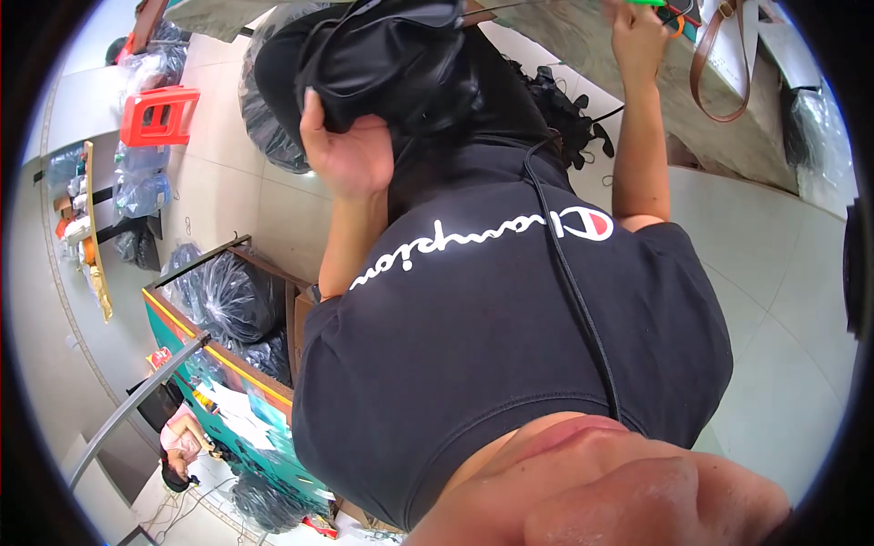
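Note:
A black, shiny leather-like bag point(391, 68) lies bunched over my lap at the top of the view. My left hand point(350, 150) grips its near edge, thumb up along the side, with the other fingers hidden beneath the material. Farther right, my right hand point(637, 41) is closed in a fist at the workbench edge. A bright green thing point(646, 3) pokes out by its fingers, mostly cut off by the frame, so its kind does not show. Close to that hand is an orange loop point(678, 25), and a brown strap point(699, 96) hangs over the bench.
The workbench point(728, 136) runs along the upper right. Black straps point(569, 114) dangle beneath it. On the left are a red plastic stool point(159, 116), plastic-wrapped bundles point(232, 296) and a green-sided table point(218, 414). Another person point(182, 441) works at lower left.

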`<act>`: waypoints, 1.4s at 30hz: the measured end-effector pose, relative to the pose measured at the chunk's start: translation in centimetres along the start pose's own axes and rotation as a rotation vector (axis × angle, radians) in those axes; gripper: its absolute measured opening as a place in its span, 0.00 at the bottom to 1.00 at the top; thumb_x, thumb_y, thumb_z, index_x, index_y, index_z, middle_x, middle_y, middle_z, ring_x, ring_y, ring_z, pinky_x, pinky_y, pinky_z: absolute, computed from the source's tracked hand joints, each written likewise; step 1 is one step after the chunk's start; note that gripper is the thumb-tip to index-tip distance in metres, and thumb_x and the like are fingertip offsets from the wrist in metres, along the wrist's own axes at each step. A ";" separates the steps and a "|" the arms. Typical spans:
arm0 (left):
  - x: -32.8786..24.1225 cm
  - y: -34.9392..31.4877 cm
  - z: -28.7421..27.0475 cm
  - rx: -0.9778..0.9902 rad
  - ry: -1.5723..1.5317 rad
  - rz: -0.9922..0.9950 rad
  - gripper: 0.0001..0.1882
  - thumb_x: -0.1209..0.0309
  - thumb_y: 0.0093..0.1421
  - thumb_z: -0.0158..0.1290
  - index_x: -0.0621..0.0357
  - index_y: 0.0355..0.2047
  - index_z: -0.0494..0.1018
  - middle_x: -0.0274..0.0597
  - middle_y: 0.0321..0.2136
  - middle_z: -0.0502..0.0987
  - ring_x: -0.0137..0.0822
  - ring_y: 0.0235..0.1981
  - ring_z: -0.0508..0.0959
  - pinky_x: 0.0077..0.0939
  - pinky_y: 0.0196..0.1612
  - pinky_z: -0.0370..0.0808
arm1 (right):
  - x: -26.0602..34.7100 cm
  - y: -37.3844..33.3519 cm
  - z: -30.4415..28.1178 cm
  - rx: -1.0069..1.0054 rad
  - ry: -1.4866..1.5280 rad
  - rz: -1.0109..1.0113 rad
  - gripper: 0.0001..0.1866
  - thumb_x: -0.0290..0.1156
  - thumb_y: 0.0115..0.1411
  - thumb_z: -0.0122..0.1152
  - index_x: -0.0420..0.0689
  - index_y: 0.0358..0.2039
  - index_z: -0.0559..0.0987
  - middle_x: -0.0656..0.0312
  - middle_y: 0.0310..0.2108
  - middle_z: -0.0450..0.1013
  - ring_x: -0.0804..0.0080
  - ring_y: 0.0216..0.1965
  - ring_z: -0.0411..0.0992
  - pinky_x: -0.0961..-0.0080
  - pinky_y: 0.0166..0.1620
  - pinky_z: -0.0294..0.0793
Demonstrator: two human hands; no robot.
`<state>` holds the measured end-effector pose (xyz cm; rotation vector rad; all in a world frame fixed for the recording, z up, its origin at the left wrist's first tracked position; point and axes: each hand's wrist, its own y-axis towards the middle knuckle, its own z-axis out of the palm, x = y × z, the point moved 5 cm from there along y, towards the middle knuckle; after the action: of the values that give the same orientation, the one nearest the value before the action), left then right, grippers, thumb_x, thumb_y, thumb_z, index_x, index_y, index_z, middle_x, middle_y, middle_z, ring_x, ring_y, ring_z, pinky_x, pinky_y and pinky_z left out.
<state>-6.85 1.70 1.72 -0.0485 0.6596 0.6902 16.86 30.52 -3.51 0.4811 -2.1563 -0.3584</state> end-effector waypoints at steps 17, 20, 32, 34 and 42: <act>3.3 -0.4 1.6 0.150 0.244 0.052 0.23 0.75 0.67 0.46 0.56 0.61 0.56 0.44 0.57 0.67 0.38 0.57 0.68 0.39 0.62 0.64 | 16.7 -8.4 -1.2 0.301 0.947 -0.598 0.06 0.25 0.62 0.58 0.34 0.35 0.78 0.52 0.39 0.74 0.71 0.38 0.74 0.79 0.42 0.73; 3.4 -0.8 1.3 0.139 0.291 0.078 0.22 0.75 0.67 0.45 0.56 0.60 0.57 0.44 0.56 0.68 0.37 0.57 0.69 0.38 0.61 0.65 | 18.3 -9.0 -0.6 0.346 0.881 -0.609 0.05 0.26 0.60 0.61 0.37 0.34 0.79 0.54 0.38 0.75 0.70 0.38 0.75 0.78 0.41 0.74; 3.5 -0.7 1.1 0.066 0.469 0.078 0.18 0.77 0.67 0.45 0.61 0.57 0.61 0.39 0.48 0.72 0.26 0.50 0.71 0.19 0.54 0.67 | 19.3 -10.4 0.3 0.154 0.372 -0.935 0.08 0.26 0.49 0.66 0.42 0.31 0.78 0.60 0.37 0.78 0.62 0.37 0.77 0.70 0.40 0.76; 3.6 -0.6 1.3 0.064 0.454 0.066 0.18 0.78 0.67 0.45 0.61 0.57 0.61 0.40 0.48 0.73 0.26 0.50 0.71 0.19 0.54 0.67 | 18.7 -9.8 0.7 0.055 0.419 -0.969 0.07 0.23 0.50 0.64 0.42 0.32 0.78 0.59 0.35 0.79 0.62 0.35 0.77 0.71 0.41 0.76; 3.4 -0.1 1.1 0.148 0.374 0.022 0.19 0.75 0.67 0.45 0.66 0.57 0.63 0.48 0.55 0.71 0.32 0.54 0.71 0.26 0.60 0.65 | 15.2 -1.3 -2.1 -0.405 0.495 -0.751 0.05 0.24 0.63 0.54 0.37 0.32 0.77 0.53 0.32 0.78 0.65 0.32 0.78 0.75 0.36 0.75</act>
<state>-4.25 3.87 0.67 -0.0337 1.0703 0.6568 10.59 22.17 7.79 1.0115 -1.3157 -0.9523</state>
